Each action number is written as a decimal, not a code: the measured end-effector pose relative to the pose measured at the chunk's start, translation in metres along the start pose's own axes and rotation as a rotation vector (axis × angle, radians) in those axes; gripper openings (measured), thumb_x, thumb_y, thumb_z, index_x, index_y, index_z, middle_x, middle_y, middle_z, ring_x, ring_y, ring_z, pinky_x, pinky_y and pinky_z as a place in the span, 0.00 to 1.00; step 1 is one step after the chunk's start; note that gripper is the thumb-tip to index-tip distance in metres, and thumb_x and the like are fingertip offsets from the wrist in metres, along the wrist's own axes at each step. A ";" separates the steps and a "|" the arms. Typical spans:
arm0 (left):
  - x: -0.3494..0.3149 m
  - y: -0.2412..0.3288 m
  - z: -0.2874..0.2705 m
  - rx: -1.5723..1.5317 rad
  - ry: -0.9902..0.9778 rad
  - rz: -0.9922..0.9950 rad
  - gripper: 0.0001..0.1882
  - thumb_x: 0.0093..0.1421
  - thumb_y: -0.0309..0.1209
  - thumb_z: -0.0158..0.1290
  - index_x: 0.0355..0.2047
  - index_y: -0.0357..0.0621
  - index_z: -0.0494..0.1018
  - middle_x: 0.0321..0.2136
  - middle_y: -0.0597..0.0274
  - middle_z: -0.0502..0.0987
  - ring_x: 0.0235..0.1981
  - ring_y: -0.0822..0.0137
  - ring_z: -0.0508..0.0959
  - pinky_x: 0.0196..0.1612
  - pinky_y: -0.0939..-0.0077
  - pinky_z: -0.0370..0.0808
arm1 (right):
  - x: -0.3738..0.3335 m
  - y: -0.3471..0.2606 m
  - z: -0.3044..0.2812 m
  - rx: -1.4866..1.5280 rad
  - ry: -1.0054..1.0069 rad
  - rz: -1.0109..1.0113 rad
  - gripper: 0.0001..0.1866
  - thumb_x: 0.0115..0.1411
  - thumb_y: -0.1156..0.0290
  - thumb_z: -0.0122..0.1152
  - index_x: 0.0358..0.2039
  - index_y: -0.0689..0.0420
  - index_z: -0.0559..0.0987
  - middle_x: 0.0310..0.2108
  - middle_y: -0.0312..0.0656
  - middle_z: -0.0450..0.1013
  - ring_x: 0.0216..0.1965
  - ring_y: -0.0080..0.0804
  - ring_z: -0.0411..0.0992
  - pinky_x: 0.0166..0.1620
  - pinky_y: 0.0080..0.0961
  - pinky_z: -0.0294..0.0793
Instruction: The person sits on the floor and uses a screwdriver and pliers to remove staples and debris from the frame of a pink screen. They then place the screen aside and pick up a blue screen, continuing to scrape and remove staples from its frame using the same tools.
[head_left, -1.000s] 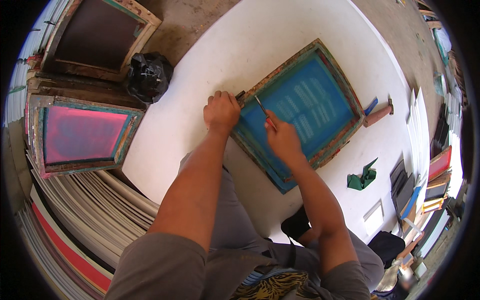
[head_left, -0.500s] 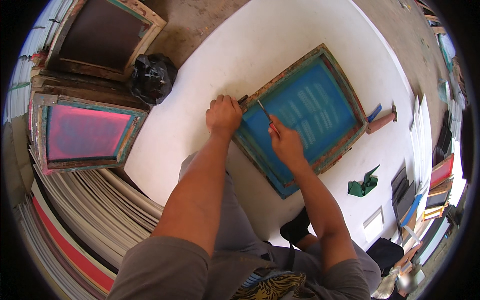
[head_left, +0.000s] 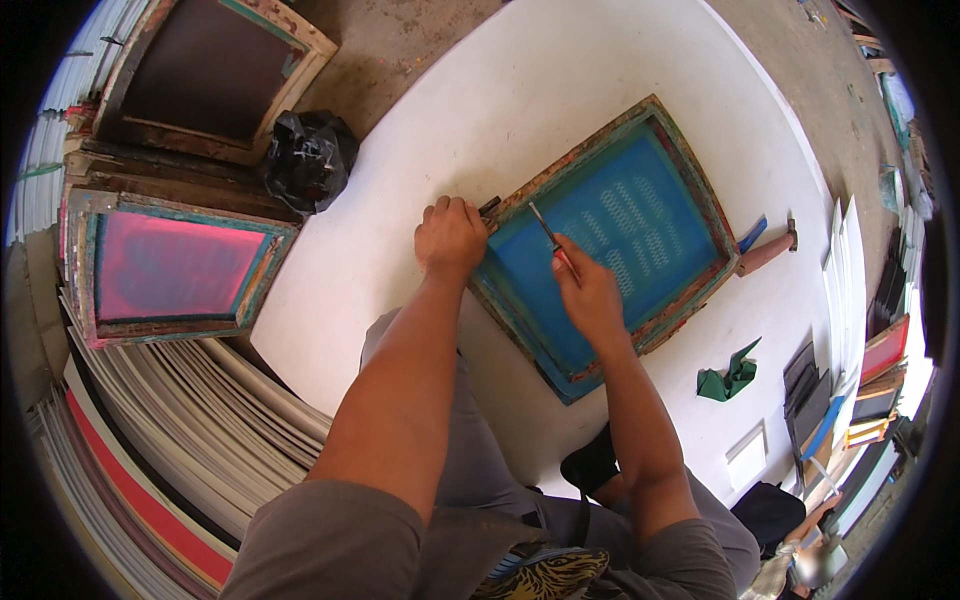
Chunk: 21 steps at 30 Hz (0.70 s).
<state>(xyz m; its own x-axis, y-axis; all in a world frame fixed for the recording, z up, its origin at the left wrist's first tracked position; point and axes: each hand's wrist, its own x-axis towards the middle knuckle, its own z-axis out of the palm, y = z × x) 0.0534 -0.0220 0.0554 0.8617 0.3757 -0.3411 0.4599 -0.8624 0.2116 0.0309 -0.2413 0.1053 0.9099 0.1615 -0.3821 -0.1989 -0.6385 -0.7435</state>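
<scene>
A silk-screen frame (head_left: 690,305) with worn wooden sides and blue mesh (head_left: 560,290) lies on a white table, pale rows of pattern across the mesh. My right hand (head_left: 590,295) is closed round a screwdriver (head_left: 546,226) with a red handle, held above the mesh, its thin metal shaft pointing toward the frame's left corner. At that corner my left hand (head_left: 450,238) rests with curled fingers. A small dark metal piece (head_left: 489,206) shows beside it; what the left fingers grip is hidden under the hand.
On the white table (head_left: 480,110), a hammer (head_left: 768,252) lies right of the frame, with crumpled green material (head_left: 728,376) nearer me. At left are a black plastic bag (head_left: 312,160), a pink-mesh screen frame (head_left: 180,265), a dark-mesh frame (head_left: 210,70) and stacked sheets (head_left: 200,420).
My right hand and the screwdriver have shifted slightly right and toward me, away from the frame's left corner. My left hand stays at the corner. The whole view has shifted a little.
</scene>
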 end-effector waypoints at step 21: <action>-0.002 0.003 -0.002 -0.041 0.020 0.035 0.21 0.74 0.41 0.40 0.39 0.41 0.79 0.45 0.51 0.80 0.49 0.48 0.79 0.52 0.53 0.78 | 0.002 -0.053 0.011 -0.699 -0.114 0.140 0.22 0.71 0.64 0.53 0.63 0.49 0.75 0.36 0.52 0.82 0.39 0.55 0.81 0.43 0.50 0.80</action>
<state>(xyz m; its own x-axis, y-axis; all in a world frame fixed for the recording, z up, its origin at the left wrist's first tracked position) 0.0538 -0.0240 0.0587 0.8812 0.3527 -0.3147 0.4375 -0.8607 0.2603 0.0390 -0.1994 0.1378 0.8416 0.0966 -0.5314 0.0037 -0.9849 -0.1733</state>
